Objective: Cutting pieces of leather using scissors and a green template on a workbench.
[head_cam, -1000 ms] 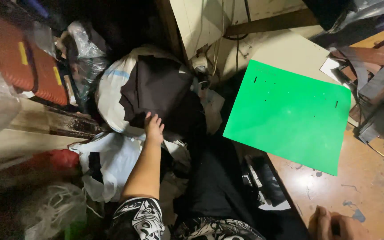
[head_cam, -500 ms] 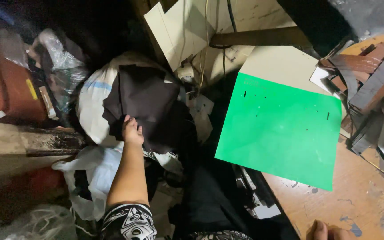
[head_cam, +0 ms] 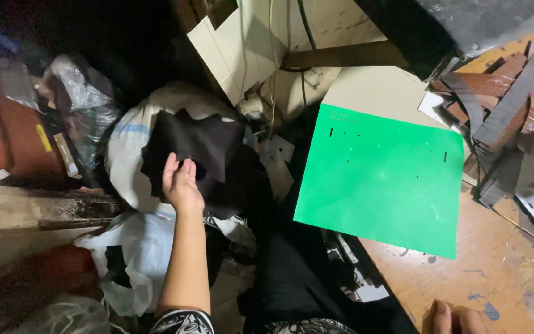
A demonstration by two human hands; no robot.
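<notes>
Head view:
Left hand: reaches away from the body, fingers loosely spread and resting on the near edge of the black fabric piece; a closed grasp cannot be told.
Black fabric piece: lies on the white sack, left of the green sheet; long axis runs left to right, jagged corners pointing far-left.
Right hand: near right edge, resting on the wooden table, mostly cut off; grip cannot be told.
</notes>
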